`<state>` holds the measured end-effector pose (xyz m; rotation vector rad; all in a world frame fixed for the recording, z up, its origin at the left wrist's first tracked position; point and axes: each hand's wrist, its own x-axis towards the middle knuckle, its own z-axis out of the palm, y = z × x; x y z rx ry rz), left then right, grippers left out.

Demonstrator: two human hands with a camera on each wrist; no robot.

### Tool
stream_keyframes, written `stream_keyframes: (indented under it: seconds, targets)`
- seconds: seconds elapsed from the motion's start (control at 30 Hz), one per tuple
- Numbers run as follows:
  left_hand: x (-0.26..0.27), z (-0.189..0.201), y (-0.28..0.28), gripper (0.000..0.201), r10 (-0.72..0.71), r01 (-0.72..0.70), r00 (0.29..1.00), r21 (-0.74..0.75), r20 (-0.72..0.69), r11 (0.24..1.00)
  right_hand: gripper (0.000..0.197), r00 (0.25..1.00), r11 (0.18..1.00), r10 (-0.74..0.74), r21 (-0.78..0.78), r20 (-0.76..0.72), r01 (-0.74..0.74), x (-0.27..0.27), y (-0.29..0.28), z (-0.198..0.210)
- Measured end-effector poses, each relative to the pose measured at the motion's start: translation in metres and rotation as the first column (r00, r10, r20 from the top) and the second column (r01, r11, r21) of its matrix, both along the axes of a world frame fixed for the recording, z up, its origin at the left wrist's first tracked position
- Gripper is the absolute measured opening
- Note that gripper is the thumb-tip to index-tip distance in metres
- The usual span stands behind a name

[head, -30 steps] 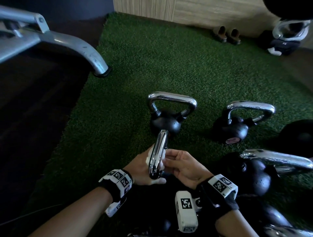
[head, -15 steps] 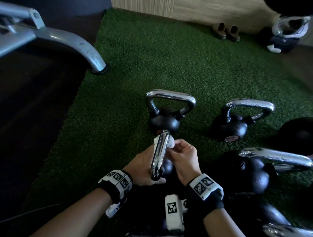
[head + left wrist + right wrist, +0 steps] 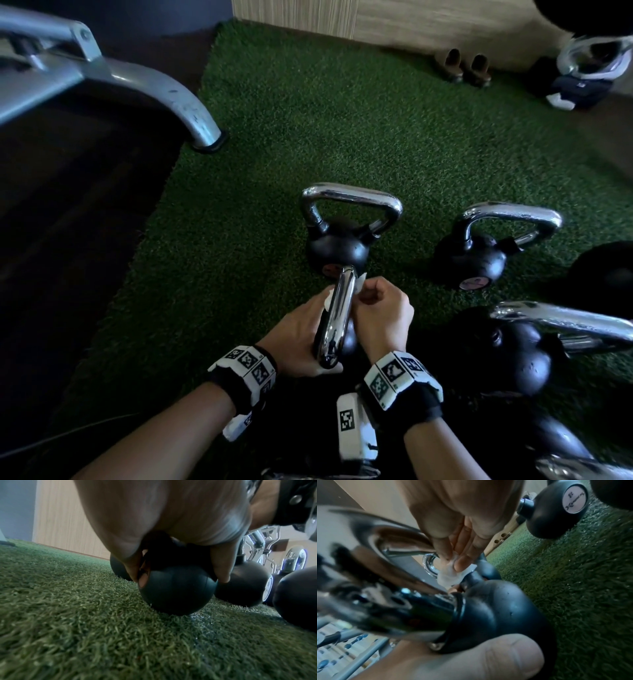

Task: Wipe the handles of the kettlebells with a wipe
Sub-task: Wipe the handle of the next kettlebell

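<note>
The nearest kettlebell [image 3: 346, 337] stands on the green turf, its chrome handle [image 3: 337, 308] pointing away from me. My left hand [image 3: 301, 337] grips it from the left, low on the handle; in the left wrist view its fingers [image 3: 132, 566] and thumb curl down beside the black ball [image 3: 176, 592]. My right hand [image 3: 375, 296] pinches a white wipe [image 3: 360, 283] at the handle's far end. In the right wrist view the wipe [image 3: 453, 573] is folded round the far leg of the handle under my fingertips [image 3: 462, 562].
Two more kettlebells [image 3: 342, 240] [image 3: 479, 255] stand just beyond on the turf [image 3: 308, 120], and larger ones [image 3: 513, 353] crowd the right. A grey machine leg [image 3: 185, 102] rests at the turf's left edge. Shoes [image 3: 466, 66] sit by the far wall.
My right hand has moved from the middle of the handle to its far end and closed on the wipe. The left hand has kept its grip.
</note>
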<state>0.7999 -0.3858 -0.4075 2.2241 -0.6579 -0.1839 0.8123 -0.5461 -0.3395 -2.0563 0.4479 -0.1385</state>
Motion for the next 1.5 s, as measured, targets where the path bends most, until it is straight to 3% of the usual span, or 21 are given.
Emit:
stream_keyframes:
  seconds: [0.07,0.2,0.27,0.33,0.4,0.53,0.6,0.7,0.8,0.93,1.07,1.17,1.33,1.5]
  targets:
    - [0.003,0.004,0.001,0.133,0.002,-0.004,0.998,-0.033,-0.061,0.999,0.011,0.998,0.997,0.052,-0.060,-0.041,-0.055,0.000,-0.001,0.000]
    - [0.017,0.016,0.009,0.125,-0.169,0.134,0.948,-0.145,-0.271,0.980,0.004,0.977,0.979,0.141,-0.125,-0.159,-0.162,0.004,-0.008,0.005]
    - [0.028,0.028,0.017,0.107,-0.213,0.193,0.887,-0.090,-0.410,0.977,0.012,0.932,0.974,0.217,-0.002,-0.289,-0.227,0.001,-0.015,0.008]
    - [0.043,0.037,0.019,0.085,-0.158,0.178,0.876,0.001,-0.456,0.984,0.018,0.857,0.944,0.329,0.154,-0.396,-0.291,-0.006,-0.020,0.014]
    - [0.061,0.039,0.014,0.070,-0.107,0.095,0.876,-0.050,-0.469,0.994,0.023,0.772,0.883,0.466,0.278,-0.432,-0.378,-0.010,-0.022,0.025]
    - [0.087,0.059,-0.004,0.066,-0.139,0.061,0.890,-0.189,-0.434,0.980,0.017,0.667,0.764,0.637,0.432,-0.387,-0.479,-0.009,-0.023,0.049]
    - [0.093,0.070,-0.009,0.040,-0.158,0.119,0.907,-0.124,-0.389,0.985,0.007,0.608,0.726,0.686,0.434,-0.399,-0.534,-0.008,-0.022,0.056]
    - [0.091,0.073,-0.011,0.020,-0.144,0.133,0.941,-0.056,-0.306,0.990,0.028,0.552,0.707,0.700,0.328,-0.454,-0.627,-0.007,-0.021,0.058]
    - [0.086,0.067,-0.006,0.021,-0.097,0.056,0.941,-0.134,-0.324,0.989,0.046,0.590,0.713,0.635,0.085,-0.499,-0.696,-0.009,-0.015,0.061]
    - [0.073,0.057,0.002,0.023,0.096,-0.149,0.952,-0.166,-0.291,0.975,0.046,0.652,0.723,0.567,-0.075,-0.503,-0.687,-0.011,-0.018,0.064]
    - [0.043,0.058,0.015,0.018,0.354,-0.376,0.919,-0.115,-0.175,0.919,0.027,0.679,0.684,0.568,-0.193,-0.464,-0.704,-0.012,-0.039,0.076]
    - [0.011,0.059,0.027,0.022,0.446,-0.482,0.868,-0.152,-0.219,0.863,0.016,0.712,0.643,0.569,-0.317,-0.411,-0.697,-0.007,-0.054,0.088]
    - [-0.035,0.061,0.031,0.022,0.430,-0.539,0.827,-0.293,-0.361,0.790,0.035,0.721,0.589,0.613,-0.421,-0.324,-0.690,0.007,-0.066,0.078]
    - [-0.030,0.064,0.040,0.029,0.350,-0.426,0.890,-0.258,-0.292,0.867,0.037,0.732,0.615,0.622,-0.406,-0.277,-0.676,0.002,-0.070,0.067]
